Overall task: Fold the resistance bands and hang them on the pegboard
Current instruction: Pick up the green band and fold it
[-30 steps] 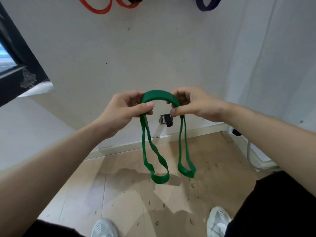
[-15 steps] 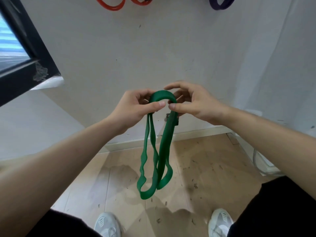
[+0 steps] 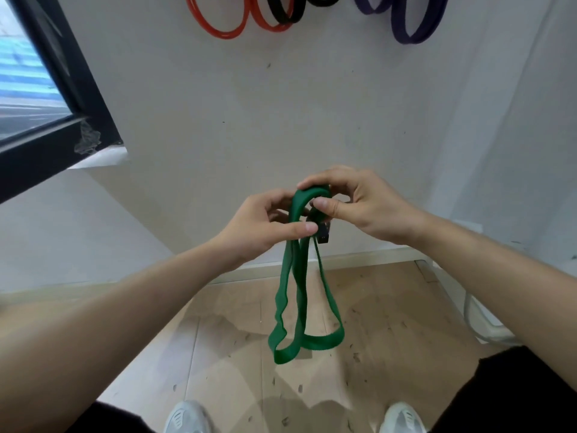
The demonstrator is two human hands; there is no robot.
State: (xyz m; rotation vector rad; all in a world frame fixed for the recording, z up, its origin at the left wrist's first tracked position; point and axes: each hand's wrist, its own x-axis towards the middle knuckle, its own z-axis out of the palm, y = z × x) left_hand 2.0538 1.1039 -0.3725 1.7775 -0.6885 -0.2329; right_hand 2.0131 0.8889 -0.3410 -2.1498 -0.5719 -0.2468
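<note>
The left hand (image 3: 265,228) and right hand (image 3: 362,207) are sitting side by side at the centre, pinching the top of the resistance band (image 3: 299,295). Its loops are hanging below them over the floor (image 3: 218,354). Other bands (image 3: 225,36) are hanging on the far wall (image 3: 281,120) above, and a window (image 3: 28,82) is sitting at far left.

Bright, even daylight w/ soft shadows, wide-angle edge distortion.

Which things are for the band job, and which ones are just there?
For the job: green band, gripped by left hand and right hand; red bands, black band and purple band hanging on the wall.
Just there: window, white shoes, wooden floor.
</note>
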